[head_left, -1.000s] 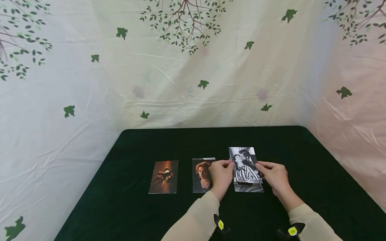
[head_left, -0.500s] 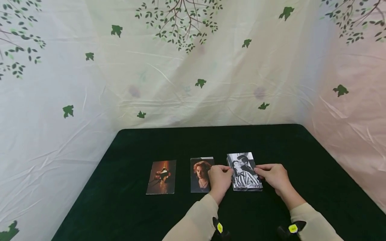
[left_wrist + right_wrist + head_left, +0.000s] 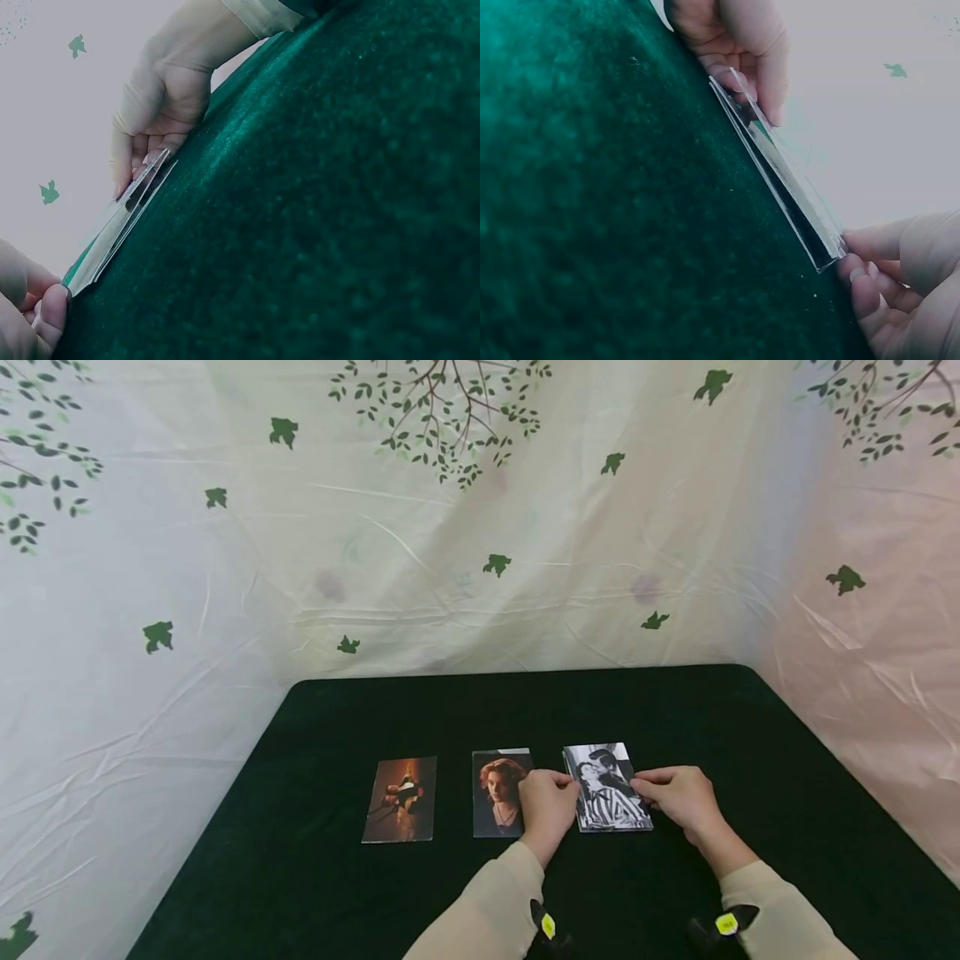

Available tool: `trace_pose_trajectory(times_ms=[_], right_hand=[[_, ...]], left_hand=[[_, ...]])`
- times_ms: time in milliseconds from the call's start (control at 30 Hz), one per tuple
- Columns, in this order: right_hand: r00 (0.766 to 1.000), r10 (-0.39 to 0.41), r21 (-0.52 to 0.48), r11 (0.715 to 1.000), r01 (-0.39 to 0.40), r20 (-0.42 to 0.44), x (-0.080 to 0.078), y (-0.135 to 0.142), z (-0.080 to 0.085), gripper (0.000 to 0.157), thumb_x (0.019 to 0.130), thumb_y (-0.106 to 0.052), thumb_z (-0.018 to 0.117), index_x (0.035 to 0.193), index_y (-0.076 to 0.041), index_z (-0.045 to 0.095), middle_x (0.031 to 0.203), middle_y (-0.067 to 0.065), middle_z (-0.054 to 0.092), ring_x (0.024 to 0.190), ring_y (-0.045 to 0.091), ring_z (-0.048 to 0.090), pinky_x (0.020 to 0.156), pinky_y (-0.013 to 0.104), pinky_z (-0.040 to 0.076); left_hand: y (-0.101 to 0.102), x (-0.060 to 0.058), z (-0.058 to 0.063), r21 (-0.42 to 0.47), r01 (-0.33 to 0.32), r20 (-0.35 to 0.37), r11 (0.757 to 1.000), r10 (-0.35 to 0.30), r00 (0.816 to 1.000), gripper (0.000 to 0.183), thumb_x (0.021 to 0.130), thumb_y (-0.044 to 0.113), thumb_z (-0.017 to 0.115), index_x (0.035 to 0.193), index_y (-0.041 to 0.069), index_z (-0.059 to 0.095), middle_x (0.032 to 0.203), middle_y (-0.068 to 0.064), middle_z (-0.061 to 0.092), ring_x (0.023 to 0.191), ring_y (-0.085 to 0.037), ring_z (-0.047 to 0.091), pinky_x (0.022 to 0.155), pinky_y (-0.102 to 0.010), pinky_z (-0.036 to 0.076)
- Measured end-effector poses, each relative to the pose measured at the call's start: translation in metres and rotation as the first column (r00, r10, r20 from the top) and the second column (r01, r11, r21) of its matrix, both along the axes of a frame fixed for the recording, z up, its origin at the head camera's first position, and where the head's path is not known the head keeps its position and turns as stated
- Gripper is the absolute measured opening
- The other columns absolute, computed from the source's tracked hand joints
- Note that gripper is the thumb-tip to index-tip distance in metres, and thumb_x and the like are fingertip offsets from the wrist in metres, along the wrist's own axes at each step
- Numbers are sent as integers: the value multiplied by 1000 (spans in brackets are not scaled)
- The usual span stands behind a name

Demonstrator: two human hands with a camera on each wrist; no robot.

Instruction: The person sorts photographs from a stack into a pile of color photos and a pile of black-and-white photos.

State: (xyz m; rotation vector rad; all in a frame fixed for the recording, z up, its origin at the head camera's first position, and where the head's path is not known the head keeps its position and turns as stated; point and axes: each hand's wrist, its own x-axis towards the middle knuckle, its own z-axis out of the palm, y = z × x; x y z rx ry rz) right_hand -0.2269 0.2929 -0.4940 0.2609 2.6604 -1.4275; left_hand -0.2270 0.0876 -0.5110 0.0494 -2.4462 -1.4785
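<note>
A black-and-white photo card (image 3: pixel 606 789) of an embracing couple lies over other cards on the right of the row. My left hand (image 3: pixel 547 806) pinches its left edge between thumb and fingers. At the opposite edge, my right hand (image 3: pixel 682 802) pinches it the same way. Seen side-on in the right wrist view, the top card (image 3: pixel 802 184) tilts a little above the cards (image 3: pixel 769 176) beneath, with a narrow gap between. The left hand partly covers a portrait card (image 3: pixel 498 793) just left of it; a pale strip shows at that card's top edge.
A brown-orange card (image 3: pixel 400 800) lies flat at the left of the row. All of them are on a dark green cloth-covered table (image 3: pixel 300 893). Behind it hangs a pale curtain (image 3: pixel 420 568) printed with leaves and branches. Both wrists carry black straps with yellow tags.
The black-and-white card has come down toward me and now covers the card that showed below it. Both hands moved with it, keeping their pinch. The view has shifted slightly.
</note>
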Motion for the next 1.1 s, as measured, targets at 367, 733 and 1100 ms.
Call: trace_pose_trajectory(times_ms=[367, 733, 1100], right_hand=[[999, 19, 102, 995, -15, -39, -2, -3, -3, 29, 90, -28, 69, 109, -7, 72, 105, 11, 65, 84, 21, 59, 65, 32, 47], [999, 15, 108, 994, -12, -28, 0, -5, -1, 28, 88, -26, 70, 109, -6, 71, 105, 12, 64, 84, 22, 58, 64, 32, 48], [999, 6, 119, 993, -2, -35, -1, -5, -3, 27, 88, -25, 71, 108, -6, 72, 105, 12, 64, 82, 22, 57, 63, 32, 47]], left_hand=[[0, 0, 0, -86, -23, -71, 996, 17, 997, 6, 75, 9, 74, 71, 12, 78, 63, 8, 67, 61, -7, 57, 57, -26, 45], [0, 1, 1, -104, -21, -44, 994, 17, 999, 12, 71, 5, 72, 63, 13, 74, 51, 14, 55, 52, -4, 47, 49, -22, 37], [1, 1, 1, -93, -24, -12, 995, 23, 1000, 11, 71, 4, 72, 66, 13, 76, 52, 14, 58, 53, -3, 49, 50, -23, 38]])
